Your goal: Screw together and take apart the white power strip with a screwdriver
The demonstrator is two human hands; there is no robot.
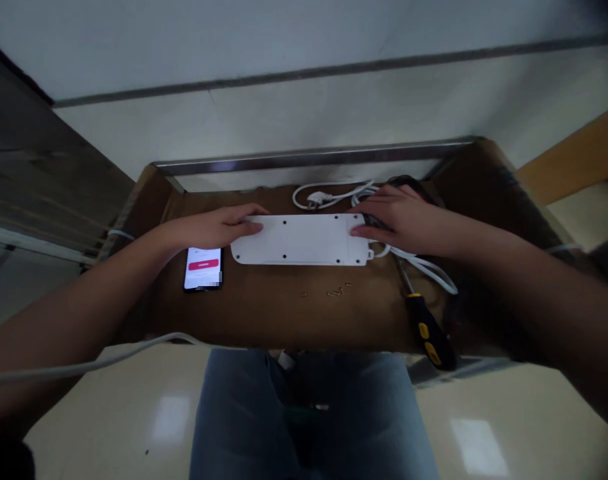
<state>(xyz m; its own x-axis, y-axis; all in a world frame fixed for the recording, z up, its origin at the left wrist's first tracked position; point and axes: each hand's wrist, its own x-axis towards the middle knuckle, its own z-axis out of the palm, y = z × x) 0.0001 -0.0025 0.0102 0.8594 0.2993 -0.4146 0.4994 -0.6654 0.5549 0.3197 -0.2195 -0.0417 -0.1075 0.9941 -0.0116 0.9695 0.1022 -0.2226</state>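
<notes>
A white power strip lies upside down on the brown surface, showing its underside with several small screw holes. My left hand rests across its left end, and my right hand covers its right end. Its white cord runs out to the right, and a white plug lies behind the strip. Several tiny brass screws sit just in front of it. A screwdriver with a black and yellow handle lies right of them, below my right hand.
A smartphone with a lit screen lies left of the strip, near my left hand. A dark object is partly hidden behind my right hand. A metal-edged rim runs along the back, with a white wall beyond. A white cable crosses the front left edge.
</notes>
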